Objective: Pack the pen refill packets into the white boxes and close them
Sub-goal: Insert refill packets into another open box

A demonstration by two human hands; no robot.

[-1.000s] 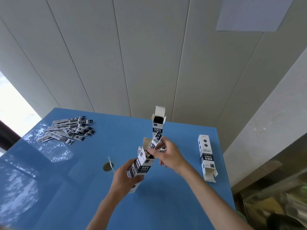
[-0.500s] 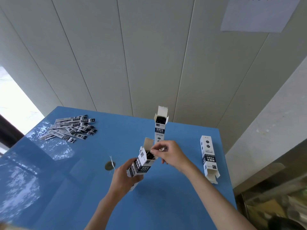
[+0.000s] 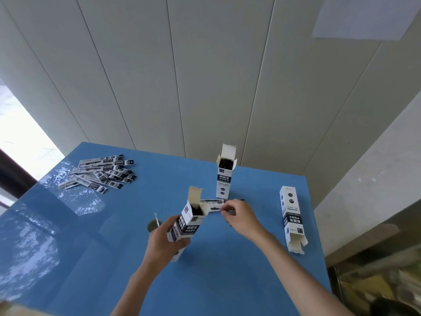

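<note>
Near the table's middle, the left hand (image 3: 163, 241) grips a white box (image 3: 188, 221) with dark printed panels around its lower half. The box is tilted, its long axis running from about 7 o'clock up to 1 o'clock, top flap raised and dark packet ends showing in the open mouth. The right hand (image 3: 241, 218) reaches in from 5 o'clock, fingers curled and pinching a refill packet (image 3: 213, 205) that lies roughly 9-to-3, its left end at the box mouth.

At 3 o'clock a second box (image 3: 291, 216) lies flat on the blue table (image 3: 227, 281), open end toward 6. Farther, at 12, a third box (image 3: 225, 173) stands upright, open. At 10 o'clock lies a fanned pile of packets (image 3: 100, 173).
</note>
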